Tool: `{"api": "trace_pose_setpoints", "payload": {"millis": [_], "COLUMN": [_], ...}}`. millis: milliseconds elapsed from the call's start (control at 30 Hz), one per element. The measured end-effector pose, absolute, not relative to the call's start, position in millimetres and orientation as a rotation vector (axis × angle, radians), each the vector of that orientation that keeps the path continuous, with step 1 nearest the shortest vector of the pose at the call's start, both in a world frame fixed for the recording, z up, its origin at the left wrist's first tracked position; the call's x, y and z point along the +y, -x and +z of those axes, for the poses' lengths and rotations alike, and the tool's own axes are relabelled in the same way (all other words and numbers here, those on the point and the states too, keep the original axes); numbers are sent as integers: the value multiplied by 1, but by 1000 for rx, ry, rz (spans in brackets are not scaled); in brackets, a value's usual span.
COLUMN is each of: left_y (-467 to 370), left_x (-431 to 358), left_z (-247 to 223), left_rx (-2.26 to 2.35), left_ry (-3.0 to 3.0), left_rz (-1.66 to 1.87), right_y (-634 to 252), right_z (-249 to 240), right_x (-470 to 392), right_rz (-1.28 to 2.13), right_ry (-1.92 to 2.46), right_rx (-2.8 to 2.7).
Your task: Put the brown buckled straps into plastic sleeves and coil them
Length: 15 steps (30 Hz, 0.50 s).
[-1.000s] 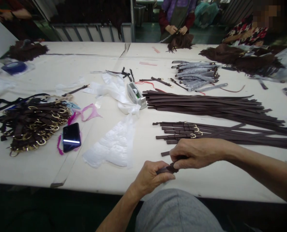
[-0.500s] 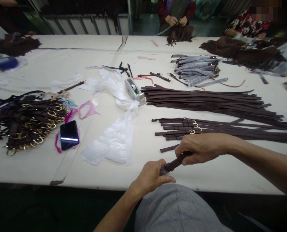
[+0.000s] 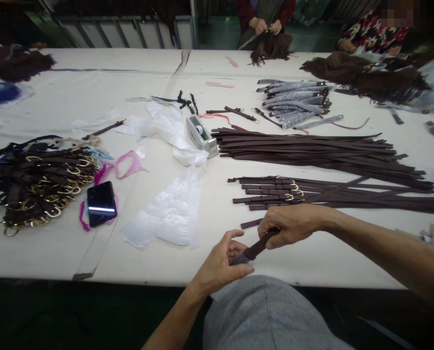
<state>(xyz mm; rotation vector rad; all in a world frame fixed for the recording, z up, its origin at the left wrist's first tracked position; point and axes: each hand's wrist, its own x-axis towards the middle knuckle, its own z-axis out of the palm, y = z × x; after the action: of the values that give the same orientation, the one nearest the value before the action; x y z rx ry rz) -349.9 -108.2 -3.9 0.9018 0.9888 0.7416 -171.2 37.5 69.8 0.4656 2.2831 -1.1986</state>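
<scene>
Near the table's front edge, my right hand (image 3: 288, 225) is closed round a dark brown strap (image 3: 256, 247). The strap slants down to the left into my left hand (image 3: 222, 265), whose thumb and fingers are parted around its lower end. Something thin and greyish, like clear film, shows at that end. Just beyond my right hand lie several straps with gold buckles (image 3: 293, 189). A larger bundle of long brown straps (image 3: 312, 150) lies behind them.
A tape dispenser (image 3: 201, 136) stands mid-table beside white sheets (image 3: 166, 214). Leftward are a phone (image 3: 102, 204) and a heap of buckled straps (image 3: 42, 184). Film-wrapped pieces (image 3: 297, 99) lie at the back. Across the table, a person's hands (image 3: 266, 26) work on brown fabric.
The fingers of my left hand have opened and lifted off the strap's lower end. Both hands and the strap are slightly further left in view.
</scene>
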Motion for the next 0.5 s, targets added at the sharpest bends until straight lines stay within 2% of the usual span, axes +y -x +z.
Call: {"api": "trace_pose_setpoints", "payload": {"millis": [233,500], "left_y": [357,354], "left_x": [-118,-121], "left_z": [-12,-16], "left_rx": [1101,1031], "left_ry": [-748,-724], "left_rz": [804,832], "right_y": [170,173], "right_z": [60,63], "right_x": [34,31], "right_rz": [-1279,-1251], "right_ry": [-467,-477], "right_rx": [2280,2275]}}
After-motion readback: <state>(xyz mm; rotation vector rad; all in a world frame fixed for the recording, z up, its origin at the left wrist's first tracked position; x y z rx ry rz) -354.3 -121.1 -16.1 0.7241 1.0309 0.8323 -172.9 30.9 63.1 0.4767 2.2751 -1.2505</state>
